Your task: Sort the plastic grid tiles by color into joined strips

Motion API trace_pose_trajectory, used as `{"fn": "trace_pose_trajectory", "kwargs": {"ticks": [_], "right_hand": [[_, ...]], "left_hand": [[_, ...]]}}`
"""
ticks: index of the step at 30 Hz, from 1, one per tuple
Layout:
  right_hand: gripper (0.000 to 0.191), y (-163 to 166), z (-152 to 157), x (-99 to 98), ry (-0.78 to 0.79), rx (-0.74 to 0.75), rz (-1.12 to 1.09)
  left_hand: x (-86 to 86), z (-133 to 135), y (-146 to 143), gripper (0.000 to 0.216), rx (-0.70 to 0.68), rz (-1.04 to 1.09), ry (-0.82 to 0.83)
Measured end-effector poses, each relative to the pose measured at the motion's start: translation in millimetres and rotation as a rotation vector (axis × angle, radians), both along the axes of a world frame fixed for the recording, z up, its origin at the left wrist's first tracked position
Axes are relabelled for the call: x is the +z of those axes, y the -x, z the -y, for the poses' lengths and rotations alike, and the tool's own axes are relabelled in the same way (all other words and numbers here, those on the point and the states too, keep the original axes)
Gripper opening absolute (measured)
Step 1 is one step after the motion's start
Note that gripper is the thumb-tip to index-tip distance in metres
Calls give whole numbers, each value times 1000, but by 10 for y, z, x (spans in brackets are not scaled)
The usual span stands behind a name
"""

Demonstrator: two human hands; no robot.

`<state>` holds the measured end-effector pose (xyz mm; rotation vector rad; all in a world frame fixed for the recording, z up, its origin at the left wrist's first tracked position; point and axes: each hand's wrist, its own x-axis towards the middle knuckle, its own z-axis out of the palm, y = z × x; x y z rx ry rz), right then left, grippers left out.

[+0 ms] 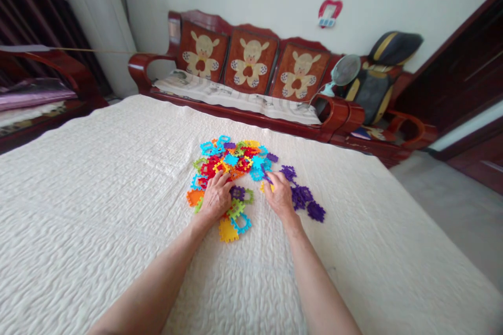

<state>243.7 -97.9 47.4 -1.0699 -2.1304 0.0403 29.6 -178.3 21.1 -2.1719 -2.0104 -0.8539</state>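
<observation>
A heap of colourful interlocking plastic tiles with notched edges (231, 159) lies on the quilted cover. My left hand (217, 194) rests on the near left of the heap, its fingers apart over red and orange tiles. Beside its thumb is a purple window-frame tile (237, 193). At the heap's right side, my right hand (280, 193) pinches a purple tile (264, 171) between thumb and fingers. A yellow tile (267, 187) shows partly under that hand. Several purple tiles (302, 196) form a separate group just right of it.
The cream quilted cover (98, 193) spreads over the wide surface. Beyond its far edge stands a wooden sofa (236, 99) with bear-patterned cushions (251, 60). A small fan (346, 70) and a chair with a dark massage pad (369, 89) are at the right.
</observation>
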Motion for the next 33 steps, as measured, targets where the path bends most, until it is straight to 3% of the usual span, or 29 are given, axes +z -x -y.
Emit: {"fn": "trace_pose_trajectory", "kwargs": {"ticks": [5,8,10,12,15,17,21,33], "right_hand": [[34,-797,-138,-66,-19,-279,7],[41,-950,-122,-49,-38,-334,23],[50,-817,-35,-5,-63,-256,-2],[51,-540,97,35,-46,-82,-14],[46,-51,288,28,84,225,61],[50,198,352,-25,167,345,128],[55,381,319,-150,238,372,149],[46,338,421,-229,223,360,60]], "left_hand": [[-11,0,8,40,-7,-22,-12],[-30,-5,10,40,1,-22,-27],[-43,-10,11,42,2,-11,-28],[-52,-13,11,44,1,10,-28],[-51,-8,11,47,7,47,-42],[-42,0,13,49,5,65,-51],[-22,13,20,49,-22,91,-52],[-69,-10,38,53,-27,87,-75]]}}
